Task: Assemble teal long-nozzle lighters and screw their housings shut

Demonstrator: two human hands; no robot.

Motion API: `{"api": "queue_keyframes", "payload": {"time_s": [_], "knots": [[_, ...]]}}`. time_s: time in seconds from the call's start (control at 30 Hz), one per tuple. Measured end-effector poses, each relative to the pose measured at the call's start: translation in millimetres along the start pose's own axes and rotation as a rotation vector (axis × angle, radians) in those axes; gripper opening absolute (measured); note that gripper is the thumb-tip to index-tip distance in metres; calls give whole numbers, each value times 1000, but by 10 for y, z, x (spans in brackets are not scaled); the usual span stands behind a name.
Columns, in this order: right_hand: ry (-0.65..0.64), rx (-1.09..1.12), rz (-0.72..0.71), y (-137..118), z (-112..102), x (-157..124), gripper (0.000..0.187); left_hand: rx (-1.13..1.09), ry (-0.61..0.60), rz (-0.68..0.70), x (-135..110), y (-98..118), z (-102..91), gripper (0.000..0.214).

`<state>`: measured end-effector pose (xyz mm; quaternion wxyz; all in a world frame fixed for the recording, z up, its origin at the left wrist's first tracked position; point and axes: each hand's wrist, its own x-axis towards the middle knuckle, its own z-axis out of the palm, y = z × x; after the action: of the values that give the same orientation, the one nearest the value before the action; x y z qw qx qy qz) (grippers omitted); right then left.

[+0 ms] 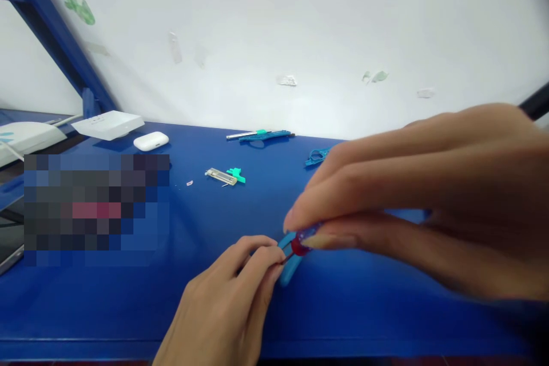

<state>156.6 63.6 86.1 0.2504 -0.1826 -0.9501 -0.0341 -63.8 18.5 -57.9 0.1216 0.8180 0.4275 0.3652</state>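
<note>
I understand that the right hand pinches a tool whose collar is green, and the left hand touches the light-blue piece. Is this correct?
Not fully: the collar of the tool is red, not green, as the head view shows. The right hand pinches it, and the left hand touches the light-blue piece.

The small screwdriver (pixel 299 245) has a translucent blue-violet handle with a red front end, pinched between the right fingers (pixel 295 214). Its thin shaft slants down and leftward to the left fingers (pixel 266 255), where its tip is hidden. The light-blue piece (pixel 291 270), seemingly plastic and slightly blurred, is gripped by the left fingers; two rounded portions jut out rightward past them, one above the shaft, one below. Its remainder is covered by those fingers.
</note>
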Motion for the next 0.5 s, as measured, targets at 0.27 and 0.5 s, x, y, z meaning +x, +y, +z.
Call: {"api": "queue_keyframes", "payload": {"time_s": [0.27,0.5], "knots": [[268,-335,178,-108,186,-17,53,65,1,41,-42,3,-23,28],[53,-126,19,-15,61,29,21,38,-11,-4,-10,21,-15,26]]}}
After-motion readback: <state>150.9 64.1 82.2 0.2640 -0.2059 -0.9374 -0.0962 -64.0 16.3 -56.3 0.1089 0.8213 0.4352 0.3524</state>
